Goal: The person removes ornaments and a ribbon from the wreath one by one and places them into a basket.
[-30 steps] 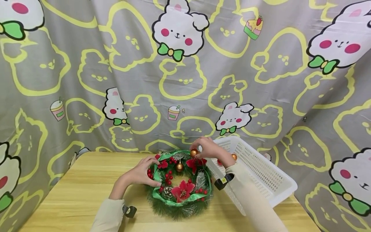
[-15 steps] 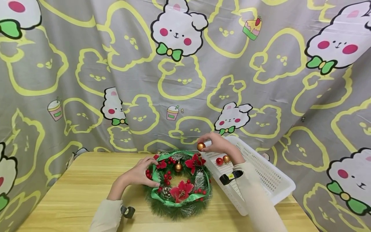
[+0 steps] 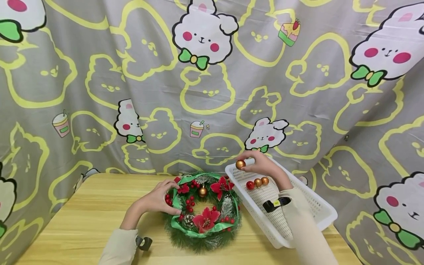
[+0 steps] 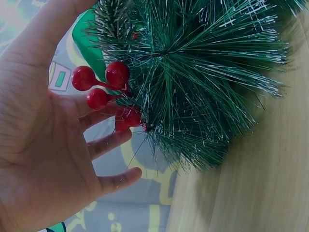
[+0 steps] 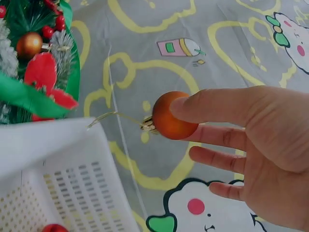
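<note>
A green Christmas wreath (image 3: 205,241) lies on the table, with green ribbon, red poinsettias, red berries, pine cones and a gold bauble hung at its top. My left hand (image 3: 157,198) holds its left side, thumb and fingers spread apart over the rim. In the left wrist view, that hand's (image 4: 53,125) fingertips reach behind red berries (image 4: 117,75), the last two fingers loose. My right hand (image 3: 261,163) pinches a gold bauble (image 3: 240,164) above the basket's far left corner. A gold string loop (image 5: 116,114) trails from the bauble's cap in the right wrist view.
The white perforated plastic basket (image 3: 318,202) stands right of the wreath. Inside it lie a red bauble (image 3: 250,185) and two gold baubles (image 3: 258,182). A grey curtain (image 3: 159,88) with cartoon rabbits hangs behind the wooden table (image 3: 89,206).
My right hand has moved right with the gold bauble, away from the wreath's upper right to over the basket. The left hand stays at the wreath's left side.
</note>
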### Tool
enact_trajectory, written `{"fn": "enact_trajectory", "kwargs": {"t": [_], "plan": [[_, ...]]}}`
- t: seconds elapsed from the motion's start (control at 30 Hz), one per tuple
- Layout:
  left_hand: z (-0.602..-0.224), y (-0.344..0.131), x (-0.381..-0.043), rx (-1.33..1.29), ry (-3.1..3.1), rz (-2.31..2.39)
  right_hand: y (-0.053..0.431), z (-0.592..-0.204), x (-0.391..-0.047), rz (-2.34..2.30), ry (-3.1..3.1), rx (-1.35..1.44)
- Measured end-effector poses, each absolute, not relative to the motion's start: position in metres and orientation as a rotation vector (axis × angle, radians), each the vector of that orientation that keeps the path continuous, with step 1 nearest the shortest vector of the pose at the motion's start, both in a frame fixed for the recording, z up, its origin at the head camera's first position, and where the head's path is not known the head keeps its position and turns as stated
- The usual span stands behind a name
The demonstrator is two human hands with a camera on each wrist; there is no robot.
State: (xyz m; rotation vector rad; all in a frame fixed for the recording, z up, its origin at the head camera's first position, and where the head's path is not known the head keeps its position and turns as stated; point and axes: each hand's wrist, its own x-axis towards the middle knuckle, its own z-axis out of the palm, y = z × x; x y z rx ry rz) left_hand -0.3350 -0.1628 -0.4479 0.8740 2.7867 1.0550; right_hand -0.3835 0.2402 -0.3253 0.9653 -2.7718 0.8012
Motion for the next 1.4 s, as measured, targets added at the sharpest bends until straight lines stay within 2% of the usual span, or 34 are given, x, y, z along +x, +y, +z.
{"fn": "enact_trajectory", "kwargs": {"t": [0.3, 0.57, 0.77, 1.4], "plan": [[-0.448, -0.163, -0.335, 0.859, 2.776, 1.072, 0.257, -0.337, -0.393, 0.772, -2.619, 0.920], [-0.449, -0.162, -0.336, 0.855, 2.779, 1.059, 0.267, -0.364, -0.408, 0.491, -2.502, 0.831], [-0.448, -0.163, -0.335, 0.863, 2.773, 1.074, 0.271, -0.376, -0.411, 0.454, -2.513, 0.787], [-0.449, -0.162, -0.336, 0.861, 2.793, 1.049, 0.268, -0.401, -0.420, 0.214, -2.602, 0.849]]}}
